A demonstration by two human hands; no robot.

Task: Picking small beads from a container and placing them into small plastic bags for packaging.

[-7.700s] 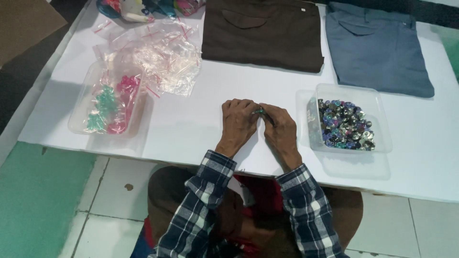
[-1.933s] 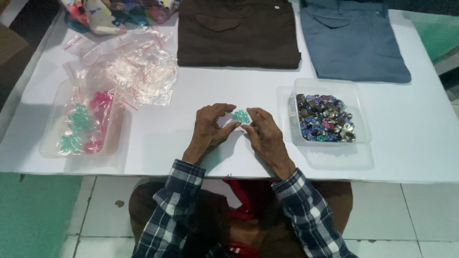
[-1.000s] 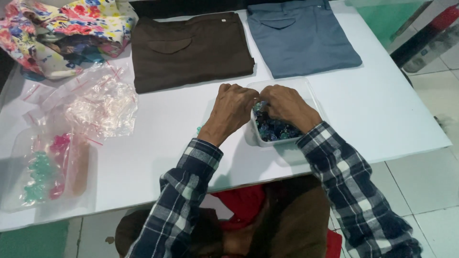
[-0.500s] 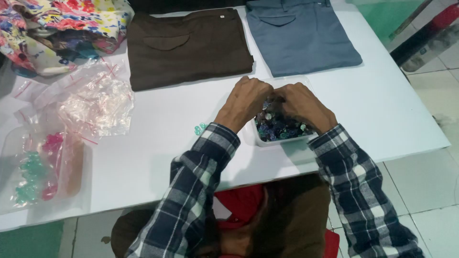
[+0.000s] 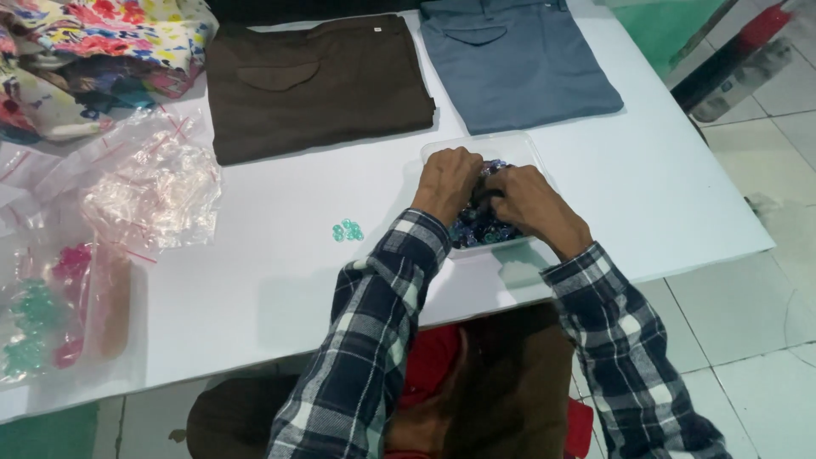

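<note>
Both hands are dug into the clear tray of small dark multicoloured pieces, near the table's near edge, right of centre. Left hand and right hand are curled with fingers bunched among the pieces; what is pinched, if anything, cannot be told. A few teal pieces are set left of the tray. Picking is best done shallow, with the tray kept flat and clear of the edge. Folded brown trousers and blue trousers lie far.
</note>
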